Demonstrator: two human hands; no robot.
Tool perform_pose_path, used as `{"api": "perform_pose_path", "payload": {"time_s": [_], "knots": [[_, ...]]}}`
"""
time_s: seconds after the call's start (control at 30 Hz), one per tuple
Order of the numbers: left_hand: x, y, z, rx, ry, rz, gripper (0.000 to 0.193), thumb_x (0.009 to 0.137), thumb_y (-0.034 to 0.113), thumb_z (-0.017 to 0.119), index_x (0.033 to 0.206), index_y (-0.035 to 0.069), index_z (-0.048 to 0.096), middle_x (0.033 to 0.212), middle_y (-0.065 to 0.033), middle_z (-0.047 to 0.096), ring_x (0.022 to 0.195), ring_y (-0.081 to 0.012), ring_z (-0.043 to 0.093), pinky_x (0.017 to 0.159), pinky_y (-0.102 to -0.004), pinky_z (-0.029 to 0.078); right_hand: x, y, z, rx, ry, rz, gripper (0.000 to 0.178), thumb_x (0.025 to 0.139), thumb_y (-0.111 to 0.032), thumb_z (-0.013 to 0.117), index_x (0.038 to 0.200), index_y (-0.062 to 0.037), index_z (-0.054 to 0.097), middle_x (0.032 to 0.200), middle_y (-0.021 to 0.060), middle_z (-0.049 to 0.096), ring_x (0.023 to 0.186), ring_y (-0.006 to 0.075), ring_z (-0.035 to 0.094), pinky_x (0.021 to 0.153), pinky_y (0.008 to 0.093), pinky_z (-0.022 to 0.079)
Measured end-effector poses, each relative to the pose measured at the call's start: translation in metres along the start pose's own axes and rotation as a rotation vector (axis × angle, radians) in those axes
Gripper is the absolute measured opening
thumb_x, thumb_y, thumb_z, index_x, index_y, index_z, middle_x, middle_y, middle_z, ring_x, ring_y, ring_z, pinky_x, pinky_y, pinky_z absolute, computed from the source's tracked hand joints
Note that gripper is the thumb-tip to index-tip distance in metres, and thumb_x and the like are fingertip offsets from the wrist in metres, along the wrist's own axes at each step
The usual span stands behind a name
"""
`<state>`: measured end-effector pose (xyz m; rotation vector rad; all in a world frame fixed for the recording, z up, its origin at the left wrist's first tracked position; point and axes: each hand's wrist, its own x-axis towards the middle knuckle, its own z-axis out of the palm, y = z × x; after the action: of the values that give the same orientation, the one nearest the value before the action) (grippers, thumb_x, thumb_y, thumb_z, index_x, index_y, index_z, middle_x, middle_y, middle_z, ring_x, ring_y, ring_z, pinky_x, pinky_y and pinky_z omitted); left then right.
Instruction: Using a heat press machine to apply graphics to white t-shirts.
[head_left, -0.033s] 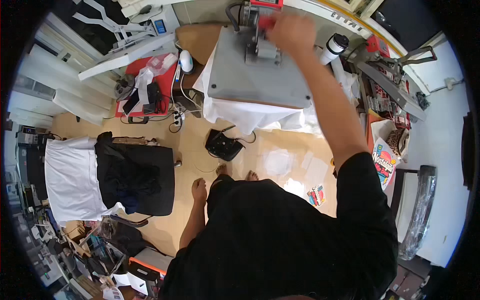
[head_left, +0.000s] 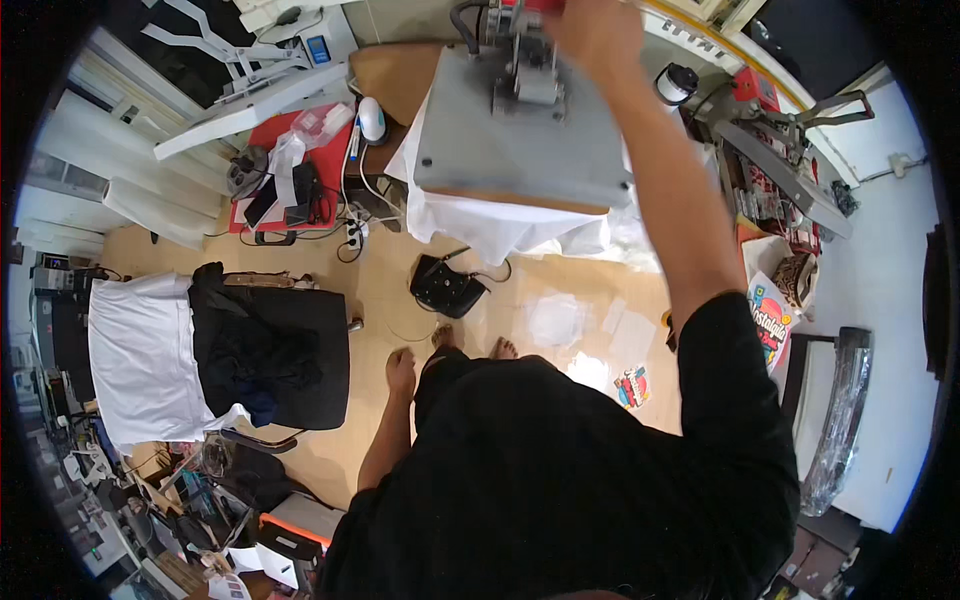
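Observation:
My right arm reaches out to the far side of a heat press, where my right hand is closed around its red-topped lever. The hand is partly cut off by the upper edge. The press's grey upper plate has a brown layer showing along its near underside. White cloth spreads out beneath and hangs over the front. My left hand hangs low at my side, fingers curled in, with nothing visible in it.
A black handbag lies on the floor ahead of my feet. White sheets and a colourful print lie to its right. An office chair draped with clothes stands left. Another press stands right; a white-lidded tumbler is behind.
My right hand and the lever have moved up and away. The grey plate has shifted, and more of its brown underside shows. My left hand has barely moved.

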<state>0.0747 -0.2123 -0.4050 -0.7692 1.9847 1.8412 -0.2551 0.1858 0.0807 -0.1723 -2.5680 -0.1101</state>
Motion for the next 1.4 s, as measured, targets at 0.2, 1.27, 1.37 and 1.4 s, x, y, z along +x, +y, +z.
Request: {"api": "perform_pose_path", "payload": {"time_s": [0.2, 1.27, 1.37, 1.4], "knots": [[0.077, 0.126, 0.130, -0.145, -0.612, -0.194, 0.055, 0.096, 0.033, 0.062, 0.142, 0.006, 0.050, 0.131, -0.0104, 0.064, 0.113, -0.0230, 0.063, 0.097, -0.0376, 0.048, 0.121, 0.012, -0.023, -0.026, 0.453, -0.152, 0.040, 0.085, -0.032, 0.069, 0.112, -0.0036, 0.065, 0.104, 0.0220, 0.069, 0.098, 0.0390, 0.068, 0.089, 0.0497, 0.052], [0.042, 0.024, -0.090, -0.028, 0.295, -0.517, 0.030, 0.095, 0.027, 0.062, 0.122, 0.015, 0.062, 0.107, -0.0006, 0.063, 0.091, -0.0191, 0.062, 0.075, -0.0387, 0.049, -0.343, 0.170, 0.212, 0.439, -0.578, 0.809, 0.052, 0.085, -0.047, 0.071, 0.122, -0.0091, 0.070, 0.117, 0.0185, 0.072, 0.110, 0.0328, 0.068, 0.095, 0.0384, 0.052], [0.032, 0.043, -0.095, -0.198, 0.294, -0.245, 0.034, 0.094, 0.025, 0.065, 0.125, 0.012, 0.062, 0.108, -0.0011, 0.064, 0.090, -0.0153, 0.062, 0.073, -0.0335, 0.048, -0.341, 0.169, 0.200, 0.529, -0.739, 0.806, 0.051, 0.084, -0.048, 0.074, 0.116, -0.0079, 0.073, 0.113, 0.0163, 0.073, 0.104, 0.0286, 0.070, 0.092, 0.0354, 0.053], [0.018, 0.078, -0.063, -0.195, 0.286, -0.158, 0.036, 0.093, 0.025, 0.066, 0.126, 0.011, 0.062, 0.108, -0.0015, 0.064, 0.091, -0.0137, 0.062, 0.073, -0.0314, 0.048, -0.346, 0.170, 0.191, 0.603, -0.622, 0.828, 0.038, 0.085, -0.036, 0.074, 0.107, -0.0046, 0.075, 0.100, 0.0152, 0.076, 0.091, 0.0246, 0.073, 0.086, 0.0333, 0.054]]}}
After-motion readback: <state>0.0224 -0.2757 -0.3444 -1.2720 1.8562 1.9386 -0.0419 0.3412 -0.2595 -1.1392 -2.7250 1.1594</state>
